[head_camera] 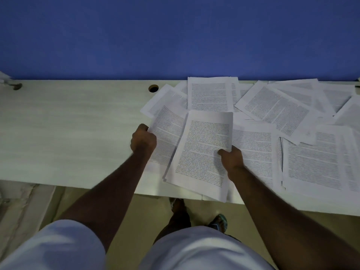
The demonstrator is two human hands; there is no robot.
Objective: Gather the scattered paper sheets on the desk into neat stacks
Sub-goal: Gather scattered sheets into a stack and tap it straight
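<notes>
Printed white paper sheets [276, 112] are lying scattered across the pale surface [68, 123]; I'm pinching a thin, floppy bundle [202, 151] with my right hand [231, 158], my left hand [143, 140] gripping another sheet's edge [167, 133]. Light and slippery, I judge; edges suit gripping best.

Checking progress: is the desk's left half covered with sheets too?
No: the desk is bare on the left; the scattered sheets lie to the right.
</notes>
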